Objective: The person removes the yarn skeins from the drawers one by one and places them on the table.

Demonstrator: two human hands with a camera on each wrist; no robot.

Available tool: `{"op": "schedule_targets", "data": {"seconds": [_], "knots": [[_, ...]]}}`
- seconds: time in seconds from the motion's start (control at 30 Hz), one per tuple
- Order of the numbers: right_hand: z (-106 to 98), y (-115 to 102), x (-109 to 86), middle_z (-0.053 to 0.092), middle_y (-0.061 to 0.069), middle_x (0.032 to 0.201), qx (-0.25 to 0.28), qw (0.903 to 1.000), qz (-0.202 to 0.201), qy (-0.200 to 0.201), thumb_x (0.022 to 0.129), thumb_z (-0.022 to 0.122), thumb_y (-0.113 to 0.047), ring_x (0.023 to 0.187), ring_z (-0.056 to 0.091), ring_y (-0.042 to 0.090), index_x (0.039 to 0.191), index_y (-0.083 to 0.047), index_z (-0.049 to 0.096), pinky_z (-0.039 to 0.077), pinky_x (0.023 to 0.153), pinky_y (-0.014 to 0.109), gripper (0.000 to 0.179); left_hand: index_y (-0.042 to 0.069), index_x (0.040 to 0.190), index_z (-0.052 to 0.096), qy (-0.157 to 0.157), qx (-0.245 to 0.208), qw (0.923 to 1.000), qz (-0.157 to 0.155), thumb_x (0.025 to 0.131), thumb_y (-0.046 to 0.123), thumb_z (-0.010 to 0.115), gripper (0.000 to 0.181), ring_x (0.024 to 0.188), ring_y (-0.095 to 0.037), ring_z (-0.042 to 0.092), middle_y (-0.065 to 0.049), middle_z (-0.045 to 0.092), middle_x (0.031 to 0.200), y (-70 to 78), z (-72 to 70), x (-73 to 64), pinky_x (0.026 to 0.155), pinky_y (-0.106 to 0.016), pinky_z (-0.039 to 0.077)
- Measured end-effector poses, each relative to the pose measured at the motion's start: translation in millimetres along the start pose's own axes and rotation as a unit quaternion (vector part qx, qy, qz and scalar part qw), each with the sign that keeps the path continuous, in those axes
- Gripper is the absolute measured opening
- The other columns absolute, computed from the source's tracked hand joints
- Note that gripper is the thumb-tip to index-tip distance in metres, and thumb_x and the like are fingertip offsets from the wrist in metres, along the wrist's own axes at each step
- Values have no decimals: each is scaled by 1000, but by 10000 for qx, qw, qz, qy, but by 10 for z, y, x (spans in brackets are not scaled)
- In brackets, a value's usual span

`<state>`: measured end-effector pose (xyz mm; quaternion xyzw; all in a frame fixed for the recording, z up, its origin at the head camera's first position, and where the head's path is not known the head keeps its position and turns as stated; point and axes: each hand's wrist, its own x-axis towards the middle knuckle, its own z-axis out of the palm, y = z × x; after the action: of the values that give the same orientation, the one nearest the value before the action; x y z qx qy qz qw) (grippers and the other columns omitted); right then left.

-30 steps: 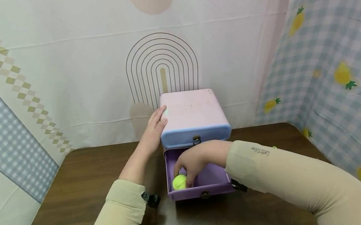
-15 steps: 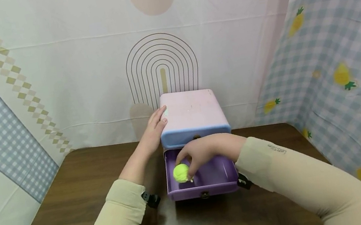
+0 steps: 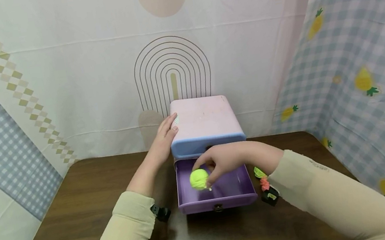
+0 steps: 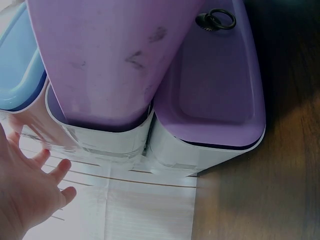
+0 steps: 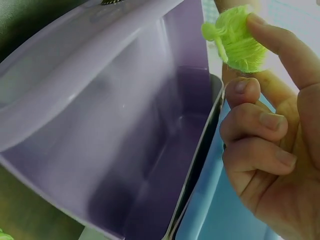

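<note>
My right hand [image 3: 222,161] pinches a small ball of neon-yellow yarn [image 3: 199,179] above the pulled-out purple drawer [image 3: 232,184]. In the right wrist view, the yarn ball [image 5: 242,42] sits between thumb and fingers, with a short loose end hanging from it. The drawer's inside [image 5: 130,115] lies below the hand in that view. My left hand [image 3: 160,143] rests against the left side of the pink-topped drawer cabinet [image 3: 207,115], its fingers extended. Those spread fingers also show beside the cabinet in the left wrist view.
Above the pulled-out drawer is a closed blue drawer [image 3: 189,148]; below it, another closed purple drawer [image 4: 215,85] with a ring pull. Yellow-green yarn [image 3: 259,172] and a coral-coloured piece [image 3: 264,184] lie on the wooden table [image 3: 112,181], right of the cabinet.
My right hand has lifted the yarn ball from the drawer's front left corner and shifted right with it. The table items at right have come into view. My left hand stays in place.
</note>
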<state>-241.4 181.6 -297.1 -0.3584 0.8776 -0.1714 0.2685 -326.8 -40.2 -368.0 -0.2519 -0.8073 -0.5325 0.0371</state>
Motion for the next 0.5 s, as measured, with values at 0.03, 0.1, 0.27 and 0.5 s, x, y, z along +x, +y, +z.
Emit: {"op": "schedule_targets", "data": {"seconds": [0.03, 0.1, 0.27, 0.5], "knots": [[-1, 12, -34, 57, -6, 77, 72, 10000, 41, 36, 87, 77, -31, 68, 50, 7, 131, -27, 64, 44, 65, 26, 45, 20, 157, 32, 2, -18, 10000, -1, 105, 36, 37, 54, 149, -33, 13, -15, 16, 163, 4, 0, -2, 116, -60, 13], [-2, 36, -107, 56, -5, 76, 233, 9996, 134, 98, 87, 77, -31, 67, 49, 8, 130, -28, 64, 44, 64, 27, 45, 20, 157, 31, 6, -41, 10000, -12, 106, 35, 37, 54, 150, -33, 13, -15, 16, 163, 7, 0, -1, 116, -60, 12], [16, 152, -280, 54, -4, 74, 582, 9978, 231, 226, 88, 76, -31, 65, 48, 10, 130, -30, 63, 43, 62, 29, 44, 22, 157, 32, 32, -33, 10000, -56, 105, 37, 38, 54, 149, -32, 13, -15, 17, 163, 6, -1, 0, 117, -59, 13], [55, 382, -567, 56, -4, 74, 915, 9933, 380, 596, 86, 77, -34, 65, 49, 11, 129, -32, 64, 45, 62, 29, 45, 27, 157, 31, -13, 48, 9999, -128, 104, 41, 36, 55, 150, -30, 12, -13, 15, 164, -5, 3, -1, 116, -60, 13]]}}
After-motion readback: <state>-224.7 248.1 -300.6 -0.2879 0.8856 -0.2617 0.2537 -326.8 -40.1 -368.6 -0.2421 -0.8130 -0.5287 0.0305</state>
